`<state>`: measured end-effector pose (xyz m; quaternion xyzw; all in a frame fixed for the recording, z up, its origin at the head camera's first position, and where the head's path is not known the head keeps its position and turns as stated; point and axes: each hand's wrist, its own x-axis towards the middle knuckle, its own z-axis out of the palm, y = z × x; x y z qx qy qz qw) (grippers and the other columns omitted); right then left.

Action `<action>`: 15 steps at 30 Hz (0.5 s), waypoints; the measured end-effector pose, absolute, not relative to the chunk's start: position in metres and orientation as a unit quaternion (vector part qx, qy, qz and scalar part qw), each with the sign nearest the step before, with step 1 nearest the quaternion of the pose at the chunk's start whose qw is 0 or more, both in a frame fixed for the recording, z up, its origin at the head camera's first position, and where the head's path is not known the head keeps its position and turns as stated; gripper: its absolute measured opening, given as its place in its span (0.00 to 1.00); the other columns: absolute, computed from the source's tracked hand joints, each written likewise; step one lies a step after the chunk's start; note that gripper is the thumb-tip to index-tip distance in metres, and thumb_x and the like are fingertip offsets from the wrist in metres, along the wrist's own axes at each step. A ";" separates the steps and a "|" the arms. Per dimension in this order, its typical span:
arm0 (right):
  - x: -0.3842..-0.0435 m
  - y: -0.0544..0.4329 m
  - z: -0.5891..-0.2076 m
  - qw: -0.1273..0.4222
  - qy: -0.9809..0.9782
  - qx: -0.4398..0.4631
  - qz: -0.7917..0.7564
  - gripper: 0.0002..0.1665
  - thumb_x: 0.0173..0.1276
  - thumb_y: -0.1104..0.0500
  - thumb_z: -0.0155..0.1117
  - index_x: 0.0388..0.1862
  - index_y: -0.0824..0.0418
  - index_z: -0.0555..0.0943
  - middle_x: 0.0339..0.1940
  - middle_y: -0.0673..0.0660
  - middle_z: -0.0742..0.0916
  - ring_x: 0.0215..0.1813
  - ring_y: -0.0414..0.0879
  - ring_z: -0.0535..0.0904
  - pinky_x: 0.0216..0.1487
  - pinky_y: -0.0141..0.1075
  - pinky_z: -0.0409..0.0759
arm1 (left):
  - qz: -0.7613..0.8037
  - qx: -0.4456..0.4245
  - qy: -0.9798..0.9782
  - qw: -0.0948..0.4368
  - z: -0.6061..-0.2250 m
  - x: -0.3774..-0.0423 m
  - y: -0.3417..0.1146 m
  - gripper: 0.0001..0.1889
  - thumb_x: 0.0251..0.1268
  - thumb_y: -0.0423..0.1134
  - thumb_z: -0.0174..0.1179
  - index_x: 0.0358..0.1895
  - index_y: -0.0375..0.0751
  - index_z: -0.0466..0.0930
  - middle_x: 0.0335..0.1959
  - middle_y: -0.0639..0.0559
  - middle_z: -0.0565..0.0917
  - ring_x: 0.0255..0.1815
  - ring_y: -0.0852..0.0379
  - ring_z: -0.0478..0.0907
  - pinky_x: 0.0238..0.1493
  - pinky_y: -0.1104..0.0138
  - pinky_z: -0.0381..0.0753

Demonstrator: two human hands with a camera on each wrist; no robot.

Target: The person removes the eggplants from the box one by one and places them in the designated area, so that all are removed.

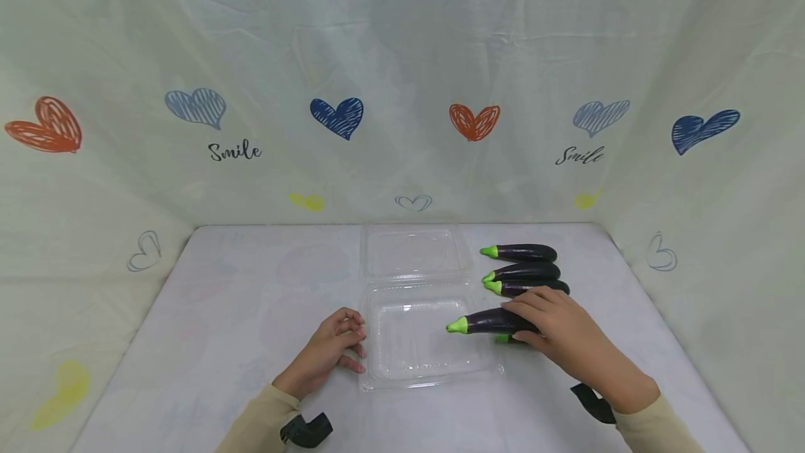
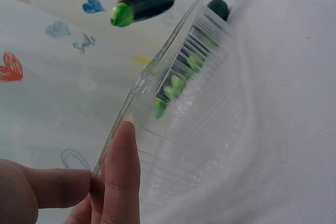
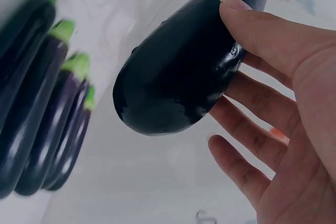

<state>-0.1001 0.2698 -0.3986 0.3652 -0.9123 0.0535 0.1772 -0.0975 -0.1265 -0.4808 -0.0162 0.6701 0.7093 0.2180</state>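
Note:
My right hand (image 1: 560, 327) grips a dark purple eggplant (image 1: 487, 321) with a green stem end. Its thumb and fingers lie along opposite sides of that eggplant (image 3: 173, 77) in the right wrist view. The stem end points left, over the right part of a clear plastic clamshell container (image 1: 434, 381). At the container's left edge is my left hand (image 1: 333, 351); in the left wrist view its thumb and fingers pinch the clear rim (image 2: 149, 69). The container's lid (image 1: 415, 275) lies folded open behind the base.
Several more eggplants (image 1: 525, 271) lie in a row right of the container, stems to the left; one is partly hidden beneath my right hand. A white tablecloth (image 1: 239, 313) covers the table. A curtain (image 1: 402, 40) printed with hearts hangs behind and along both sides.

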 end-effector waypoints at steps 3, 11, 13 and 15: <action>-0.098 0.282 -0.401 0.185 -0.916 0.352 0.054 0.32 0.44 0.61 0.90 0.52 0.56 0.88 0.47 0.49 0.90 0.51 0.51 0.84 0.51 0.50 0.87 | 0.709 -0.016 0.670 0.219 -0.481 -0.098 -0.127 0.11 0.79 0.29 0.53 0.57 0.29 0.65 0.37 0.51 0.75 0.33 0.57 0.80 0.30 0.63 0.90; -0.091 0.312 -0.414 0.156 -0.944 0.287 0.052 0.31 0.47 0.61 0.89 0.52 0.57 0.88 0.48 0.53 0.90 0.50 0.53 0.85 0.50 0.53 0.87 | 0.710 -0.014 0.669 0.220 -0.481 -0.097 -0.127 0.11 0.78 0.29 0.53 0.57 0.30 0.66 0.37 0.51 0.75 0.33 0.57 0.80 0.31 0.63 0.91; -0.089 0.319 -0.418 0.148 -0.949 0.275 0.052 0.30 0.48 0.61 0.89 0.52 0.58 0.88 0.47 0.54 0.90 0.50 0.54 0.85 0.50 0.53 0.86 | 0.709 -0.016 0.670 0.220 -0.480 -0.097 -0.126 0.11 0.78 0.29 0.53 0.56 0.30 0.66 0.37 0.51 0.75 0.33 0.57 0.80 0.31 0.63 0.91; -0.087 0.324 -0.421 0.143 -0.951 0.268 0.056 0.30 0.47 0.62 0.89 0.51 0.59 0.88 0.46 0.55 0.90 0.50 0.55 0.85 0.50 0.54 0.87 | 0.709 -0.019 0.670 0.220 -0.481 -0.097 -0.126 0.11 0.78 0.29 0.53 0.56 0.30 0.66 0.37 0.51 0.75 0.33 0.57 0.80 0.31 0.63 0.91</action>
